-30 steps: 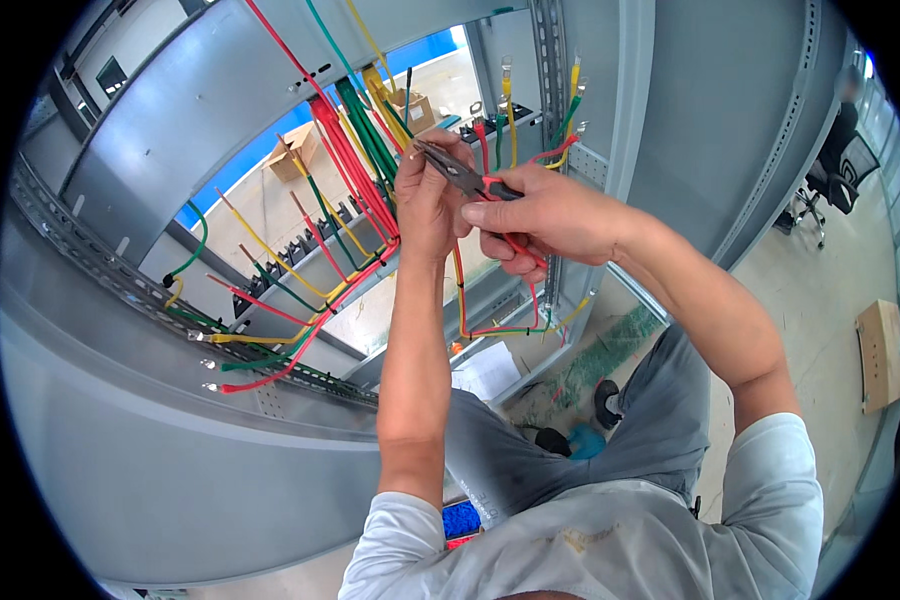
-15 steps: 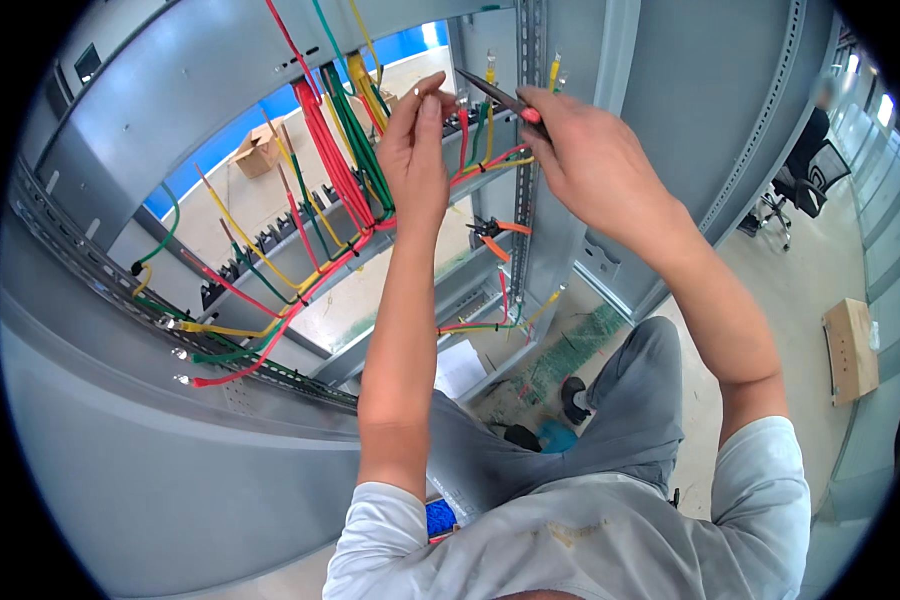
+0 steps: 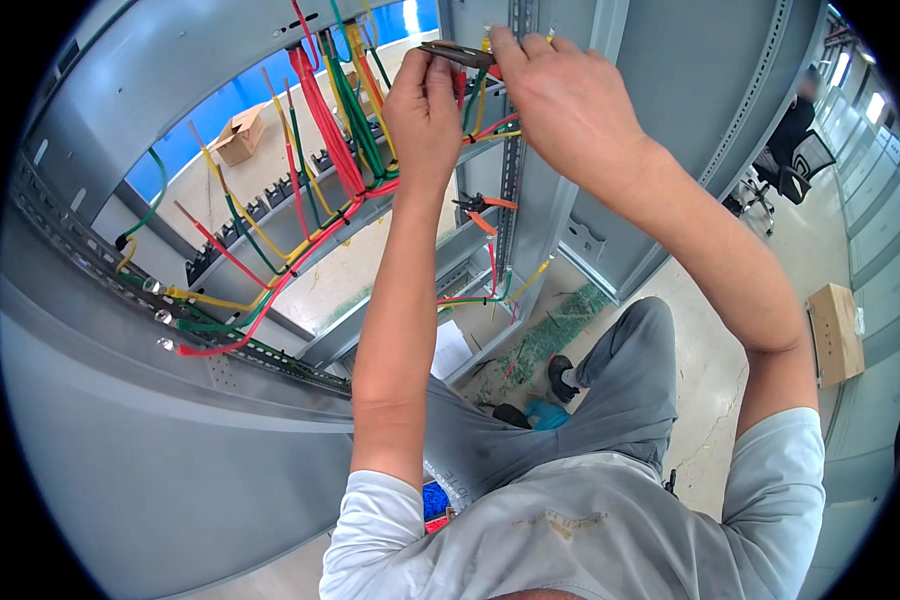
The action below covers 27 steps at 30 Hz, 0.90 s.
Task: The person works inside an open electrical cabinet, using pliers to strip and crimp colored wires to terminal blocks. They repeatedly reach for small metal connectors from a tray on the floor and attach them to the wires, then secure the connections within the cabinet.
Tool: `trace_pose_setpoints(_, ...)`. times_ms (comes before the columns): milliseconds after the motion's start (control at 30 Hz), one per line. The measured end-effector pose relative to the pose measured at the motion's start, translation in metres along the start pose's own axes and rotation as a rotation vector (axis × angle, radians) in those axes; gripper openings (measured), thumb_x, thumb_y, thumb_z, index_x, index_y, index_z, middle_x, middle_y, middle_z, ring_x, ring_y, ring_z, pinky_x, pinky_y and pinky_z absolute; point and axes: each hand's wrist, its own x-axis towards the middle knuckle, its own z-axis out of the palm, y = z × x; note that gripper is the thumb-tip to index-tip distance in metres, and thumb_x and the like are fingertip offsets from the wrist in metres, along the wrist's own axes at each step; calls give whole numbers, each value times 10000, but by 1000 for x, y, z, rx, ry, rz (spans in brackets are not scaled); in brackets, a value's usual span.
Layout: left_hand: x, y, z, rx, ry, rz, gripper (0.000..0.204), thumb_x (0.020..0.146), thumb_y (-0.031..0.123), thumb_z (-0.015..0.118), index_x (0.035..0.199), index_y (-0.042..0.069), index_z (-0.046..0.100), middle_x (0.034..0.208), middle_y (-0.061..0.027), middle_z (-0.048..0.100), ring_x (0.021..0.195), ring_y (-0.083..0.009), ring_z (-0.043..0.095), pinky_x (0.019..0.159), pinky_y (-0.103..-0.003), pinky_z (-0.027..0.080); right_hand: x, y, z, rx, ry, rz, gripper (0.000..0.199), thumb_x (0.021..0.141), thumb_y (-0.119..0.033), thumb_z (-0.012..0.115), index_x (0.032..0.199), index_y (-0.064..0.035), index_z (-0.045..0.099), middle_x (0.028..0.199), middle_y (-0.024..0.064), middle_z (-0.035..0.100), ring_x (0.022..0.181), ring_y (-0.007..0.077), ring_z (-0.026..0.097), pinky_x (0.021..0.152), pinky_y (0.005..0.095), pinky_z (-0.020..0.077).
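Observation:
High in the frame, my right hand [image 3: 575, 105] is closed around a pair of pliers [image 3: 457, 53]. The dark jaws of the pliers point left and reach the fingertips of my left hand [image 3: 420, 118]. Those fingers are pinched together beside the jaws, and what they hold is hidden. Just below and between the hands, red, green and yellow wires [image 3: 482, 105] run up from the frame. Left of my left hand hang bundles of red wires [image 3: 327, 125] and green wires [image 3: 368, 140].
Orange-handled cutters [image 3: 485, 208] hang at the metal upright below my hands. Loose wire ends [image 3: 210, 230] stick up along the left rail, and lugged cables [image 3: 210, 325] lie at lower left. A cardboard box [image 3: 240, 136] sits behind the frame. Far right, a person is near an office chair [image 3: 795, 170].
My right hand has moved up and left, swinging the pliers so their jaws now meet my left fingertips. My left fingers have closed into a pinch. The whole view has shifted slightly.

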Motion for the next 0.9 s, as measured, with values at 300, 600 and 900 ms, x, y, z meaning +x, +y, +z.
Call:
trace_pose_setpoints(300,1,5,1,92,28,61,223,1054,113,508,1187,48,675,756,-79,628,666,-152,583,628,-302,479,0,-3,-9,-31,-5,2,335,830,-104,653,1140,9,592,892,126,676,863,303,695,677,447,553)
trace_pose_setpoints(600,2,13,0,77,-12,-50,265,1055,128,514,1241,46,685,837,-31,659,779,-91,579,717,-258,478,0,-1,-5,-12,-13,25,441,838,-111,659,1248,18,557,930,127,665,855,304,700,654,433,570)
trace_pose_setpoints(900,7,6,2,140,16,-7,255,1042,135,517,1209,56,694,767,-114,659,664,-190,607,646,-330,494,8,4,-16,-89,-104,-7,459,868,-159,627,1322,-119,568,972,112,649,921,312,651,734,441,527)
